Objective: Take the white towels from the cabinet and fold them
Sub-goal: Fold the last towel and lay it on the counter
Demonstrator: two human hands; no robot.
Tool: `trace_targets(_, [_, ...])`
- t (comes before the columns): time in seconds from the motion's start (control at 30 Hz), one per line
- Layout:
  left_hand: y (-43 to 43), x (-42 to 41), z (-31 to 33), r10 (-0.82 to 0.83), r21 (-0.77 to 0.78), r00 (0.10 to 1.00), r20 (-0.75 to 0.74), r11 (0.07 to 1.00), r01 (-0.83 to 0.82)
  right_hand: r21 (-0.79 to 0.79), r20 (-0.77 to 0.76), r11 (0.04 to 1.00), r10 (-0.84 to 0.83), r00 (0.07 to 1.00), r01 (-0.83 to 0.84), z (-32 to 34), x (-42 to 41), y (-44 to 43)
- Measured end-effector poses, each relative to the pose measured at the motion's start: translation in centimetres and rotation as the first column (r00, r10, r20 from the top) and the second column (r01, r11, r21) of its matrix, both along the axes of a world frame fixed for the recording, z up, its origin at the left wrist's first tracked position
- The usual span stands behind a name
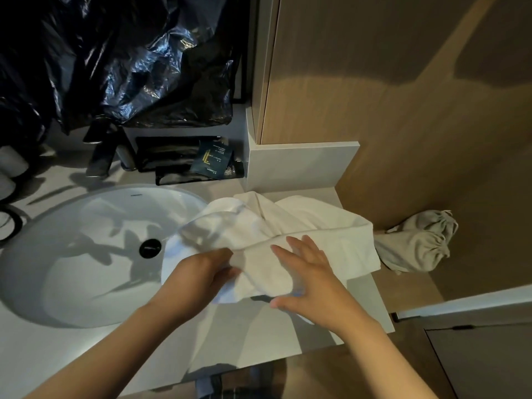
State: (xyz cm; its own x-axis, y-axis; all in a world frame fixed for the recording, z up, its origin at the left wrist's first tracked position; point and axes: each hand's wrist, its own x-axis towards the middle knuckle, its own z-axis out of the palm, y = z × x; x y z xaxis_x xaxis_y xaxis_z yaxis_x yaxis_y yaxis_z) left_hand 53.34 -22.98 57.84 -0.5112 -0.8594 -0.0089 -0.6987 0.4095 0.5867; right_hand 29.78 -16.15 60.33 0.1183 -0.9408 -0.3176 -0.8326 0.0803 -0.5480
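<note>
Head view, at a wash counter [253,335].

We note one white towel [316,223], bunched and half folded, lying on the counter. Its long axis runs side to side across our hands. One end points toward the sink [72,254] and droops over the rim. The other end points away from the sink and just overhangs the counter's far side edge. A thick folded band forms the near edge, and looser cloth is heaped behind it.

Left hand [198,272]: fingers curled into the cloth, grasping a fold at the sink end. The towel sits under and beyond these fingers, and some of it spills to their left.

Right hand [313,283]: fingers [309,246] straight and spread, grasping nothing. The hand is laid flat on the folded band, and the thumb sits at the towel's near edge. The picture is blurred here, so we cannot tell how firmly it presses. Most of the towel lies beyond and to the right of these fingertips.

The two hands are near each other, with a short span of towel between them.

The drain [150,248] is left of the left hand's fingers. Dark packets [214,159] lie well beyond the fingertips, and a black plastic bag [115,59] is farther off still. A pale cloth bag [417,243] lies on the floor, right of the right fingers and past the towel's end.
</note>
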Motion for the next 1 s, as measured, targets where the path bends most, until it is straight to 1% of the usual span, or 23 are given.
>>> trace_targets(0.03, [-0.2,-0.1,0.9,0.024,-0.042,1.0,-0.02,0.999,-0.025,-0.032,-0.008,0.999,0.03,1.0,-0.03,-0.2,0.0,-0.2])
trace_targets(0.07, [-0.4,-0.3,1.5,0.033,-0.104,0.998,-0.06,0.994,-0.04,-0.097,0.011,0.994,0.041,0.999,-0.04,-0.3,0.0,-0.4])
trace_targets(0.1, [-0.6,-0.5,2.5,0.043,-0.108,0.995,-0.095,0.993,-0.053,-0.192,0.056,0.981,0.039,0.998,-0.027,-0.5,0.0,-0.5])
trace_targets(0.13, [-0.9,-0.8,2.9,0.037,-0.084,0.992,-0.124,0.995,-0.048,-0.283,0.119,0.959,0.027,0.993,0.008,-0.6,-0.2,-0.6])
trace_targets(0.17, [-1.1,-1.0,3.2,0.038,-0.037,0.99,-0.137,0.998,-0.043,-0.337,0.193,0.939,0.0,0.981,0.066,-0.5,-0.5,-0.7])
trace_targets(0.2, [-1.2,-1.4,3.4,0.038,-0.019,0.988,-0.151,0.999,-0.042,-0.351,0.267,0.926,-0.041,0.963,0.136,0.0,-0.8,-0.8])
trace_targets(0.23, [-1.3,-1.6,3.7,0.057,-0.013,0.987,-0.153,0.998,-0.059,-0.331,0.331,0.922,-0.088,0.939,0.203,0.6,-1.1,-1.1])
trace_targets(0.3, [-1.4,-1.8,4.1,0.094,-0.035,0.973,-0.21,0.994,-0.104,-0.286,0.385,0.915,-0.162,0.909,0.284,2.2,-1.9,-1.9])
trace_targets(0.37, [-1.0,-1.7,4.6,0.096,-0.143,0.954,-0.285,0.98,-0.141,-0.272,0.383,0.914,-0.183,0.905,0.3,3.3,-2.4,-2.6])
trace_targets(0.4, [-0.6,-1.6,4.8,0.079,-0.191,0.951,-0.298,0.971,-0.141,-0.262,0.38,0.918,-0.187,0.906,0.299,3.8,-2.5,-2.9])
trace_targets(0.43, [-0.1,-1.5,5.0,0.05,-0.215,0.96,-0.277,0.97,-0.112,-0.248,0.377,0.922,-0.191,0.906,0.298,4.1,-2.5,-3.2])
trace_targets(0.53, [1.0,-1.2,4.1,-0.063,-0.24,0.988,-0.143,0.97,0.027,-0.22,0.369,0.928,-0.205,0.906,0.3,4.4,-2.4,-3.4])
trace_targets(0.6, [0.9,-1.2,2.6,-0.064,-0.273,0.993,-0.1,0.961,0.034,-0.223,0.379,0.924,-0.21,0.901,0.309,4.6,-2.2,-3.5])
trace_targets(0.67, [0.8,-1.4,1.4,-0.008,-0.274,0.997,-0.071,0.962,-0.012,-0.233,0.39,0.92,-0.208,0.897,0.314,4.6,-2.0,-3.4])
trace_targets(0.73, [0.7,-1.8,0.6,0.044,-0.237,0.997,-0.066,0.97,-0.058,-0.227,0.414,0.92,-0.207,0.886,0.321,4.8,-1.9,-3.3])
trace_targets(0.87, [0.2,-2.4,0.5,0.038,-0.258,0.986,-0.161,0.963,-0.079,-0.191,0.472,0.925,-0.207,0.857,0.329,5.6,-2.3,-3.3])
trace_targets(0.93, [-0.3,-2.0,0.9,0.043,-0.238,0.981,-0.188,0.967,-0.088,-0.191,0.489,0.926,-0.198,0.85,0.325,5.9,-2.7,-3.2])
trace_targets(1.0, [-0.7,-1.8,2.0,0.096,-0.19,0.971,-0.219,0.972,-0.138,-0.185,0.515,0.93,-0.184,0.837,0.318,6.3,-3.1,-3.0])
